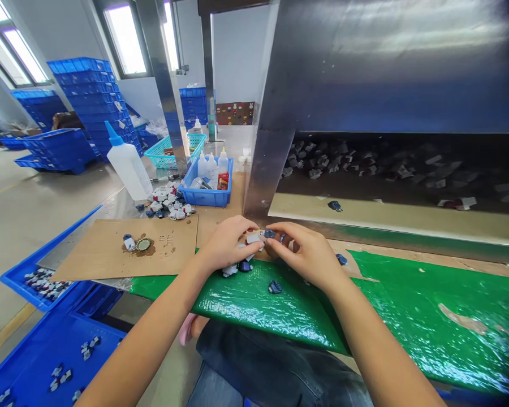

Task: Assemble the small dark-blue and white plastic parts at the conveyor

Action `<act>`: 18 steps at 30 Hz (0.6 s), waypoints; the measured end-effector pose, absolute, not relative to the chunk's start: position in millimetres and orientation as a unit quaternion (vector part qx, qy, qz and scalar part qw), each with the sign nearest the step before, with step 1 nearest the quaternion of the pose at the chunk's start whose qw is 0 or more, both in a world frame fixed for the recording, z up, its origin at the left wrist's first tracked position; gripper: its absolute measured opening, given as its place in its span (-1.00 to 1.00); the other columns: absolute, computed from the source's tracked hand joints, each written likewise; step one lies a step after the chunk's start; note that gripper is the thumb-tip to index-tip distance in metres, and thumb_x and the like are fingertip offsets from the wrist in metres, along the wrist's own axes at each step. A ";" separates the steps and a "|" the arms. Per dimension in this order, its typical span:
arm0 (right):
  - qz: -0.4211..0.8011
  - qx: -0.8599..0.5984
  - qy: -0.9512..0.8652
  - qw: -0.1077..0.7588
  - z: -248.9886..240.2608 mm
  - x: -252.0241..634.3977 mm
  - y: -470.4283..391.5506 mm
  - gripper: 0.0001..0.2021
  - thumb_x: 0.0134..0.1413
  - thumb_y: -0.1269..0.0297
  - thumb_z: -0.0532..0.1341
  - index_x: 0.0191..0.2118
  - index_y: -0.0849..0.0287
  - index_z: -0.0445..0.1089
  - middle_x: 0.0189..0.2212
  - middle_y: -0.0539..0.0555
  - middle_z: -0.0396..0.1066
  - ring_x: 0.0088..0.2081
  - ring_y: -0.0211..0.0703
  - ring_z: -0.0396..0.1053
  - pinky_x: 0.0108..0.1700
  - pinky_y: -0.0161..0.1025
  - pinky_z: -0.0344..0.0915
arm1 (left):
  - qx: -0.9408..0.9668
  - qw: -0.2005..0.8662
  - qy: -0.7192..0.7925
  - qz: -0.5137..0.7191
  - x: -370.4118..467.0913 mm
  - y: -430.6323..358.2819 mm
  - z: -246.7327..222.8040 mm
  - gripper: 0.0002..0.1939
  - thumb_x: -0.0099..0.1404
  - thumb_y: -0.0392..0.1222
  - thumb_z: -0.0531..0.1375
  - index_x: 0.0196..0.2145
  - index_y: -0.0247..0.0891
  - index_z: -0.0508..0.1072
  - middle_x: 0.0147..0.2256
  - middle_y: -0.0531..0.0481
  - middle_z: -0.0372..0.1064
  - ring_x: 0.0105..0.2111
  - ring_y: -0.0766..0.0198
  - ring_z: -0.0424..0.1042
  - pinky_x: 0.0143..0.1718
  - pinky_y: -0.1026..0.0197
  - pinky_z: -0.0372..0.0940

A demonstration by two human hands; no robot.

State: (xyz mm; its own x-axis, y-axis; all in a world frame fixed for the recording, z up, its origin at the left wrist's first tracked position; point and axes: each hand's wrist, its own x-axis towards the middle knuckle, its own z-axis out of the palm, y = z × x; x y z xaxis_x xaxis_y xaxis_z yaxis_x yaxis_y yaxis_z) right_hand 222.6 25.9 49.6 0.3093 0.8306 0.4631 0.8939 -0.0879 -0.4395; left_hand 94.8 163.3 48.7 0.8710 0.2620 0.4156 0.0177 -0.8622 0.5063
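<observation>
Both hands at a dark blue piece, green-covered bench, white bottle, stacked blue crates

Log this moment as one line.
left hand: at white piece, grip unclear | right hand: pinching dark-blue piece | rest: loose dark piece on green covering, white bottle

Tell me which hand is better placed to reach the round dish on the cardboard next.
Probably the left hand: the dish lies to its left, on the cardboard. The right hand is farther off and appears to hold a dark piece.
</observation>
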 end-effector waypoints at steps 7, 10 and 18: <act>-0.021 -0.751 -0.583 0.309 49.1 223.4 26.4 -0.85 0.02 0.33 0.17 -0.24 0.14 0.40 -0.45 0.00 0.43 -0.48 -0.23 0.33 -0.44 -0.30 0.22 | 0.946 0.251 0.072 0.194 96.5 164.0 49.1 -0.85 0.20 -0.20 0.16 -0.27 -0.27 0.45 -0.39 0.03 0.37 -0.36 0.28 0.35 -0.34 0.27 0.21; -0.025 -0.741 -0.599 0.304 49.0 224.0 26.0 -0.85 0.01 0.34 0.18 -0.24 0.15 0.41 -0.45 0.00 0.42 -0.47 -0.23 0.32 -0.43 -0.30 0.23 | 0.942 0.262 0.056 0.202 96.2 165.0 48.0 -0.85 0.20 -0.22 0.16 -0.26 -0.27 0.45 -0.36 0.02 0.38 -0.35 0.29 0.35 -0.33 0.28 0.21; -0.057 -0.711 -0.613 0.341 50.5 222.8 25.4 -0.82 0.02 0.42 0.15 -0.22 0.15 0.40 -0.36 0.02 0.44 -0.45 -0.27 0.35 -0.42 -0.33 0.26 | 0.932 0.290 0.034 0.216 96.6 164.9 46.0 -0.81 0.26 -0.23 0.10 -0.17 -0.24 0.39 -0.24 0.01 0.41 -0.24 0.26 0.37 -0.26 0.27 0.24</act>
